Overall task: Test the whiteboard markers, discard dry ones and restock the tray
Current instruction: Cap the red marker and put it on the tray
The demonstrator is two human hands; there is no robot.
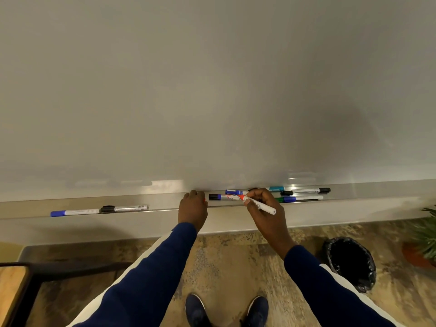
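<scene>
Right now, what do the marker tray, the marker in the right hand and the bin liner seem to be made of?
Marker tray: likely brushed metal, perhaps aluminium; grey, with soft, blurred reflections.
Marker in the right hand: smooth white plastic by its look, with a red end; slight sheen.
Bin liner: thin black plastic film; crinkled, glossy folds.

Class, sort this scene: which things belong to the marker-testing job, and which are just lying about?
Job: whiteboard; marker tray; red marker in the right hand; red cap in the left hand; other markers in the tray; black-lined bin.

Lying about: potted plant; wooden-topped furniture.
</scene>
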